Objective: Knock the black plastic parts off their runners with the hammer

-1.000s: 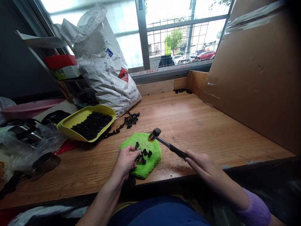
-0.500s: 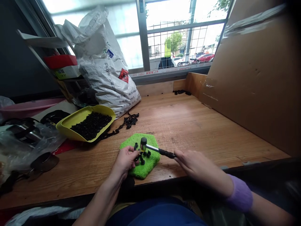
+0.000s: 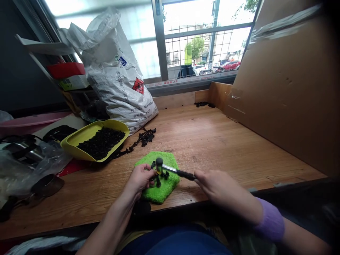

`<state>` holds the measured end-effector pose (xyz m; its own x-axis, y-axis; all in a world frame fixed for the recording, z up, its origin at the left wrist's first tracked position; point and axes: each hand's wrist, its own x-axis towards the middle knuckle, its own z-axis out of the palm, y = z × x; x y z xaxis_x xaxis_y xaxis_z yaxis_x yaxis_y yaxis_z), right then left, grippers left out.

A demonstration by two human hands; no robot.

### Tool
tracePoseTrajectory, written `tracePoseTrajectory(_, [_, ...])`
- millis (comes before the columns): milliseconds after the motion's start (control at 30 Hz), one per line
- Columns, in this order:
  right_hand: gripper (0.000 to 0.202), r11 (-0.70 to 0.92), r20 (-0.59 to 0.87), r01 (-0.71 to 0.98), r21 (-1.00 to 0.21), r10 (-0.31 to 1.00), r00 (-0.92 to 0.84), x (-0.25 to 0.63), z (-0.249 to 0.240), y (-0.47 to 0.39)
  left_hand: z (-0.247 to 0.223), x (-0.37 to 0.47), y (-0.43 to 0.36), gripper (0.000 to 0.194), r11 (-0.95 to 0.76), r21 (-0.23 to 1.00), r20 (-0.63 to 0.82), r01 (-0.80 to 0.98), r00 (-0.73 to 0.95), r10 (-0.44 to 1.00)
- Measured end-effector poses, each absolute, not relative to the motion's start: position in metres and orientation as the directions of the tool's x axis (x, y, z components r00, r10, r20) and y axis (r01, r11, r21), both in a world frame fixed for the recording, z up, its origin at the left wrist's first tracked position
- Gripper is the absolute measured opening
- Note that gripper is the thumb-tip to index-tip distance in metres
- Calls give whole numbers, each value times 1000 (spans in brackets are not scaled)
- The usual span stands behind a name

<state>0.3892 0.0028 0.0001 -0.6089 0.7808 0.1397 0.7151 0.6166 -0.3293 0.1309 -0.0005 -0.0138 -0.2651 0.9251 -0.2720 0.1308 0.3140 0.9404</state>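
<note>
— Where's the hammer (image 3: 170, 168) sitting, from where you stand?

— Low in the middle of the frame, over the green pad (image 3: 163, 184). Its long axis runs nearly level across the picture, handle toward the lower right, head pointing left and a touch upward. The head is down on the cluster of small black parts (image 3: 158, 175) lying on the pad.

— Who's got hold of it?

— The right hand (image 3: 217, 187) is clenched around the far end of the handle, a purple band on that wrist. The left hand (image 3: 139, 179) is at the pad's left edge, fingers pinched on the black parts right beside the hammer head.

— And the pad itself?

— Six-sided, fuzzy, flat on the wooden table (image 3: 212, 141) close to its near edge.

— What about that yellow thing?

— A yellow tray (image 3: 71, 140), left of centre, tilted a bit, with a heap of little black pieces (image 3: 102, 141) in it. Just right of it, a strand of linked black parts (image 3: 140, 138) trails across the wood toward the pad.

— Behind that?

— A big white sack (image 3: 117, 78) in the upper left, standing against the window, top crumpled open; I can't tell what's in it. A cardboard sheet (image 3: 287, 88) fills the right side of the frame.
</note>
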Motion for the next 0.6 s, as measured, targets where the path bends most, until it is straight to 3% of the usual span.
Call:
tracePoseTrajectory(67, [26,614,115,737,-282,784,-610,389,-3,3,-14,130,-1,27,312,940,-269,140,-260,927])
tracePoseTrajectory(167, [27,599,166,723,-345,797,-581,390,-7,1,-16,130,0,27,327,934,-283,145,-259,924])
tracePoseTrajectory(333, [28,606,122,735,-303,790,-601,393,-12,5,-19,134,-1,28,303,940,-259,155,-253,932])
tracePoseTrajectory(467, [34,532,231,506,-679,809,-541,406,-22,16,-13,112,-27,28,252,963,-229,97,-201,953])
tracePoseTrajectory(600, [35,189,95,232,-954,926,-364,425,-42,28,-9,44,-104,34,300,950,-265,87,-285,921])
